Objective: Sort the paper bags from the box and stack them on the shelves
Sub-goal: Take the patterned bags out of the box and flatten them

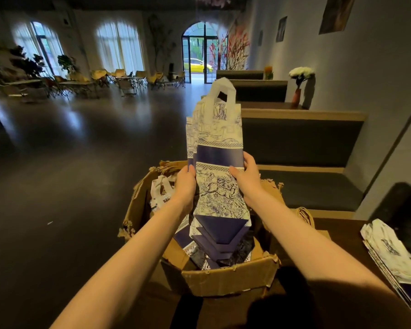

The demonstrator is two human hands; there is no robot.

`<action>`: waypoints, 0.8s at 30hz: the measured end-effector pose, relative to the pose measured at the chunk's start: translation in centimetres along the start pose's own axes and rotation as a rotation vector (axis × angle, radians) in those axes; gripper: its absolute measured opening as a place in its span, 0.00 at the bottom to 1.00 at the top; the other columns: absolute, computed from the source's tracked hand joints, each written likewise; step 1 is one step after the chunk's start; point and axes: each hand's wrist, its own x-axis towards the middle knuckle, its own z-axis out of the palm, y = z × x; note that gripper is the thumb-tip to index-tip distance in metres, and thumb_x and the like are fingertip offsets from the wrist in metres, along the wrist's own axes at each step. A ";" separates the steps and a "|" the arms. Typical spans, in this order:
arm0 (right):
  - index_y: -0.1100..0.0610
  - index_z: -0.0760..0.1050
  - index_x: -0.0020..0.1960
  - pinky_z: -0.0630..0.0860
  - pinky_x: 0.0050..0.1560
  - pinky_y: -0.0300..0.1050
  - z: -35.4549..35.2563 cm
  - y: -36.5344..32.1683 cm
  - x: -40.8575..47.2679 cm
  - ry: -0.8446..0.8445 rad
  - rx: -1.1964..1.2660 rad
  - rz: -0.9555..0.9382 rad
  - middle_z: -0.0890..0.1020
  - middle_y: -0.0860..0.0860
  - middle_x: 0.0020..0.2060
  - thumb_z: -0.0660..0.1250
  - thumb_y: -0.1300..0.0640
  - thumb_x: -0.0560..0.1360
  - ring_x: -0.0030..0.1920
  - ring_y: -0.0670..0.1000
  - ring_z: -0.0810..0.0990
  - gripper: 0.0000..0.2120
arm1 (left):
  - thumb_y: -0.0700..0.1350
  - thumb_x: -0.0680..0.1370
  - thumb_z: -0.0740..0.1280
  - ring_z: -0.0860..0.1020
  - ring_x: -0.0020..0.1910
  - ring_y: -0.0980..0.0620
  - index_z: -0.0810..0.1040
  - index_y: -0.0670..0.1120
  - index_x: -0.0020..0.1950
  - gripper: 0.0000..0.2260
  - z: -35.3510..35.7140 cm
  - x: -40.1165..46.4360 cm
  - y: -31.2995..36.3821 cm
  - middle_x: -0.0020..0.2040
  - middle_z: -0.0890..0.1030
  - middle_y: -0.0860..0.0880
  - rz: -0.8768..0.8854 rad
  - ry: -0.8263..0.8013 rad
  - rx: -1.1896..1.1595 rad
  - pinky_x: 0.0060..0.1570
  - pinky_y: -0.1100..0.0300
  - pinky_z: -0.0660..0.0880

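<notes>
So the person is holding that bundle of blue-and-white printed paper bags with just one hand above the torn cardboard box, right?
Not quite. The head view shows both hands on the bundle of blue-and-white printed paper bags: the left hand grips its left edge and the right hand its right edge. The rest holds: the bundle is above the torn brown cardboard box.
</notes>
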 end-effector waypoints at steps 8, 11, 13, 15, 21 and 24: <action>0.54 0.56 0.76 0.73 0.59 0.43 0.9 2.0 0.9 -0.181 -0.125 -0.045 0.68 0.53 0.70 0.61 0.64 0.79 0.67 0.52 0.70 0.28 | 0.43 0.80 0.61 0.76 0.49 0.55 0.67 0.44 0.67 0.15 -0.9 0.8 -1.5 0.58 0.76 0.50 0.069 -0.077 0.069 0.43 0.66 0.74; 0.55 0.63 0.73 0.73 0.49 0.32 -0.2 2.4 2.1 -0.179 -0.177 -0.046 0.71 0.53 0.66 0.62 0.64 0.78 0.58 0.49 0.76 0.25 | 0.40 0.80 0.61 0.74 0.46 0.58 0.67 0.43 0.67 0.15 -2.0 1.1 -2.0 0.55 0.74 0.51 0.106 -0.008 0.070 0.38 0.71 0.71; 0.55 0.67 0.70 0.72 0.39 0.28 -1.7 3.1 2.8 -0.075 -0.250 -0.044 0.73 0.51 0.61 0.62 0.65 0.77 0.48 0.43 0.75 0.22 | 0.39 0.80 0.61 0.76 0.46 0.59 0.69 0.43 0.67 0.15 -2.9 1.6 -2.6 0.57 0.76 0.49 0.115 0.038 0.058 0.39 0.71 0.71; 0.56 0.69 0.67 0.73 0.44 0.35 -3.6 4.2 3.4 0.023 -0.356 -0.030 0.74 0.52 0.61 0.62 0.65 0.77 0.50 0.46 0.74 0.19 | 0.38 0.80 0.61 0.78 0.52 0.53 0.70 0.43 0.65 0.14 -3.6 2.4 -3.5 0.59 0.77 0.47 0.106 0.076 0.044 0.47 0.64 0.74; 0.52 0.68 0.67 0.72 0.53 0.47 -6.4 7.5 4.2 -0.108 -1.032 -0.102 0.74 0.55 0.61 0.65 0.68 0.72 0.60 0.55 0.72 0.26 | 0.38 0.80 0.61 0.74 0.59 0.50 0.68 0.42 0.68 0.16 -3.7 3.5 -4.6 0.59 0.74 0.50 0.087 0.111 0.047 0.57 0.57 0.72; 0.49 0.67 0.68 0.69 0.57 0.48 -6.5 8.2 3.8 -0.188 -1.381 -0.252 0.72 0.55 0.61 0.68 0.58 0.74 0.61 0.56 0.70 0.24 | 0.37 0.80 0.61 0.71 0.63 0.50 0.65 0.42 0.71 0.20 -3.3 3.8 -5.1 0.62 0.71 0.50 0.087 0.118 0.054 0.60 0.58 0.70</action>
